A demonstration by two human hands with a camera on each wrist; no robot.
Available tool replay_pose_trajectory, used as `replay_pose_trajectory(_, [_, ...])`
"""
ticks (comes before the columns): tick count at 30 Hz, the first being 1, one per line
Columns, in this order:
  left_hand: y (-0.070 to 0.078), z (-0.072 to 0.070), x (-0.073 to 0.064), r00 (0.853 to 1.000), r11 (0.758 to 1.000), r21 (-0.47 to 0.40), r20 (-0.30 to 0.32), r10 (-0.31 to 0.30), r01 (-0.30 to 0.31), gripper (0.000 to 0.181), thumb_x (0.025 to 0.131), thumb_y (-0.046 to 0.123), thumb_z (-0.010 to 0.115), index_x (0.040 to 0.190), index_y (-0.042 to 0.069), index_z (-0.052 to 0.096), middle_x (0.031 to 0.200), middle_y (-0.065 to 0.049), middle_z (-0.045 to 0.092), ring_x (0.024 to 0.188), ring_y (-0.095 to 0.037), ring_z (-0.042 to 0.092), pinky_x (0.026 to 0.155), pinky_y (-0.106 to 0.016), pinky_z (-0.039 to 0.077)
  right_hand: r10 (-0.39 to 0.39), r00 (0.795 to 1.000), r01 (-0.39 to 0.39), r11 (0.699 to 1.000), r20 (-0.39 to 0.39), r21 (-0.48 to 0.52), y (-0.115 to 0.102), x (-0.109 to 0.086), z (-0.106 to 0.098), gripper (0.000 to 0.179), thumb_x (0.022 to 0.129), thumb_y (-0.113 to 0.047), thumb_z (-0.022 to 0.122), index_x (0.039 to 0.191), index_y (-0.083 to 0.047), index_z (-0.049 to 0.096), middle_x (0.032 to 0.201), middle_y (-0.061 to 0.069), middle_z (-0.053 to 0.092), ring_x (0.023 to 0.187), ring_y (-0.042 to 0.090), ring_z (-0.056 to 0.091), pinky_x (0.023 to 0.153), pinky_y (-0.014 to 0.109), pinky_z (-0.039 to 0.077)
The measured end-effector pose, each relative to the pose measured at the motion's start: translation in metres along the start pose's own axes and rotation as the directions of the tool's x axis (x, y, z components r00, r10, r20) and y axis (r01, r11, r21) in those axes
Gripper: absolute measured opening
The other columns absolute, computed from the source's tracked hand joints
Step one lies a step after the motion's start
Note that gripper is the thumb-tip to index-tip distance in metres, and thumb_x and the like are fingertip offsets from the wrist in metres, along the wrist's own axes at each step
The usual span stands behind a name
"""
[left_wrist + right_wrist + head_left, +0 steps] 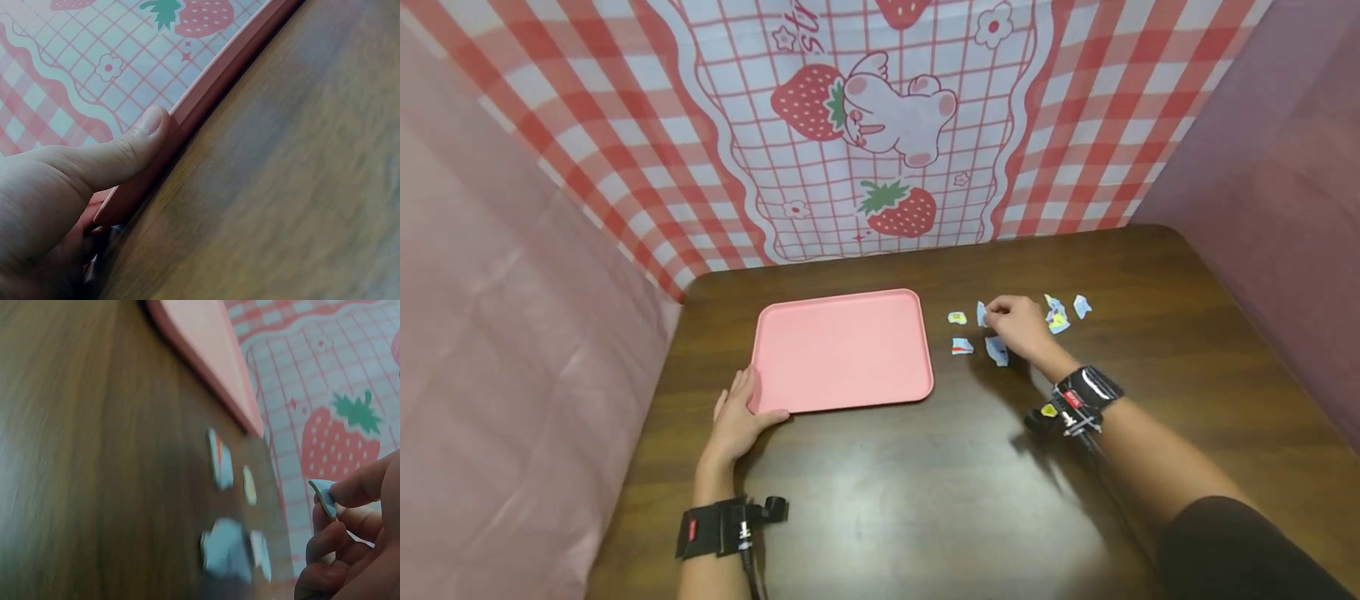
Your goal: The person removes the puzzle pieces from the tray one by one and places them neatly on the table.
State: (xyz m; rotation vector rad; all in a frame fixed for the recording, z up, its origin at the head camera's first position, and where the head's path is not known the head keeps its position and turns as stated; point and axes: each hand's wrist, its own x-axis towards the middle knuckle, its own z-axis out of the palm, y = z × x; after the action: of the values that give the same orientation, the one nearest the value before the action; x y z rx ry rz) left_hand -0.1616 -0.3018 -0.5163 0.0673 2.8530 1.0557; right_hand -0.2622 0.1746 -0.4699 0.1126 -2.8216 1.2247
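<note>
My left hand (735, 425) holds the near left corner of a pink tray (842, 350). In the left wrist view its thumb lies along the tray's rim (209, 78), the fingers partly hidden behind the corner. To the right of the tray, my right hand (1018, 325) pinches a small light-blue piece (325, 495) between thumb and finger; the head view hides that piece. On the table near this hand lie a larger pale-blue piece (997, 350), a narrow pale one (982, 313), one with a red stripe (962, 346) and a yellow one (957, 317).
Beyond the right hand lie overlapping blue-and-yellow pieces (1057, 315) and a lone pale piece (1082, 306). A strawberry-patterned cloth (880, 208) hangs behind the wooden table (880, 492). Pink curtains (497, 333) hang at both sides.
</note>
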Motion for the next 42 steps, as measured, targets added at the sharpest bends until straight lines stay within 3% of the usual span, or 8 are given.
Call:
replay_pose_trajectory(7, [0.002, 0.0, -0.003, 1.0, 1.0, -0.017, 0.005, -0.01, 0.01, 0.114, 0.083, 0.047, 0.08, 0.158, -0.006, 0.012, 0.163, -0.026, 0.015, 0.153, -0.038, 0.005, 0.119, -0.056, -0.002, -0.004, 1.0, 0.004, 0.998, -0.004, -0.059, 0.032, -0.008, -0.019, 0.019, 0.088, -0.012, 0.062, 0.093, 0.002, 0.075, 0.091, 0.016, 0.072, 0.084, 0.029, 0.062, 0.074, 0.037, 0.045])
replay_pose_trajectory(18, [0.0, -0.001, -0.004, 1.0, 1.0, -0.01, -0.009, -0.002, 0.002, 0.113, 0.083, 0.046, 0.08, 0.158, -0.006, 0.013, 0.163, -0.026, 0.015, 0.153, -0.039, 0.005, 0.119, -0.057, -0.001, -0.009, 0.993, 0.027, 0.988, 0.122, -0.151, 0.06, -0.02, -0.038, 0.014, 0.087, -0.012, 0.071, 0.09, 0.001, 0.076, 0.086, 0.012, 0.073, 0.087, 0.031, 0.065, 0.077, 0.042, 0.048])
replay_pose_trajectory(27, [0.001, 0.001, -0.002, 1.0, 0.999, -0.027, 0.001, -0.016, 0.016, 0.113, 0.083, 0.047, 0.08, 0.158, -0.004, 0.014, 0.164, -0.024, 0.015, 0.154, -0.037, 0.004, 0.12, -0.054, -0.002, 0.011, 0.999, -0.004, 0.98, 0.034, -0.197, 0.068, -0.024, -0.038, 0.017, 0.087, -0.013, 0.069, 0.095, 0.0, 0.075, 0.084, 0.013, 0.073, 0.085, 0.036, 0.066, 0.077, 0.05, 0.048])
replay_pose_trajectory(35, [0.004, -0.004, -0.004, 1.0, 0.999, -0.028, 0.0, -0.021, 0.021, 0.114, 0.083, 0.047, 0.081, 0.158, -0.005, 0.013, 0.164, -0.024, 0.014, 0.154, -0.037, 0.003, 0.12, -0.055, -0.002, 0.001, 0.999, -0.011, 0.977, -0.044, -0.213, 0.066, -0.031, -0.035, 0.016, 0.083, -0.011, 0.068, 0.095, -0.002, 0.076, 0.081, 0.011, 0.071, 0.081, 0.037, 0.065, 0.073, 0.05, 0.047])
replay_pose_trajectory(42, [0.005, -0.001, -0.004, 1.0, 0.999, -0.028, 0.007, -0.018, 0.018, 0.113, 0.083, 0.047, 0.08, 0.158, -0.006, 0.014, 0.164, -0.025, 0.014, 0.154, -0.037, 0.004, 0.12, -0.055, -0.002, 0.063, 0.992, -0.072, 0.993, -0.107, -0.088, 0.078, -0.036, -0.038, 0.023, 0.09, -0.019, 0.066, 0.098, 0.0, 0.075, 0.094, 0.019, 0.074, 0.088, 0.038, 0.066, 0.074, 0.046, 0.048])
